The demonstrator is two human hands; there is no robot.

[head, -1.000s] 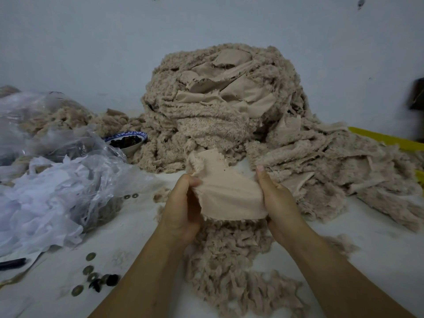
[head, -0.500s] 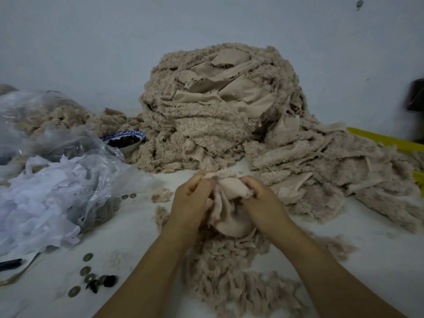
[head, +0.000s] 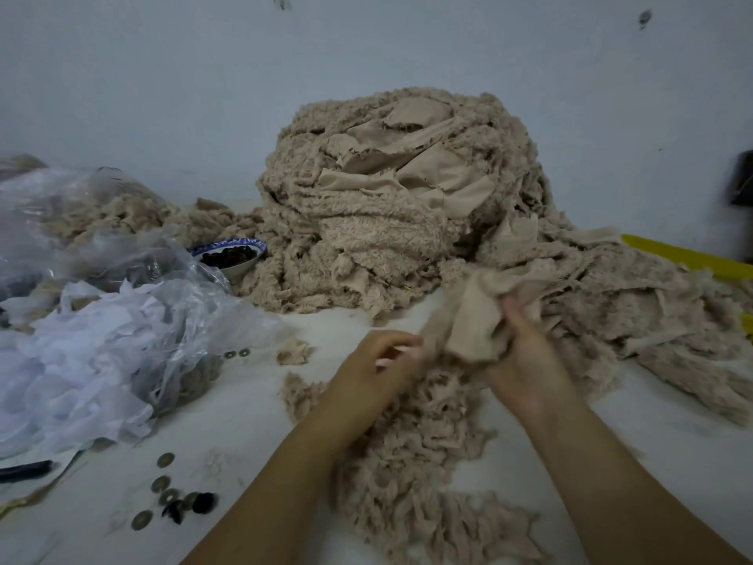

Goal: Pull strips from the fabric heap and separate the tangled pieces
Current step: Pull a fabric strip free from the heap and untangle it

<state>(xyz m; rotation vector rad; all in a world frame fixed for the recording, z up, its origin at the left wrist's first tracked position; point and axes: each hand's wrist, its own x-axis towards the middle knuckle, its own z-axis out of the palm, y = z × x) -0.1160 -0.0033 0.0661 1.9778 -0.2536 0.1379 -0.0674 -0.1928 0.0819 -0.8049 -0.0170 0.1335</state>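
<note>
Cloth strip (head: 468, 324) sits bunched in the right hand (head: 525, 360), whose fingers curl round its right edge. It spreads up and left of those fingers, long axis slanting down toward the left hand (head: 379, 360). That hand lies just beside the strip's fluffy lower-left end, fingers loosely curled; blur hides whether they pinch anything. The fabric heap (head: 387, 205) rises beyond both hands' fingertips. The left hand, being nearer that free end, would likely take it and pull leftward.
</note>
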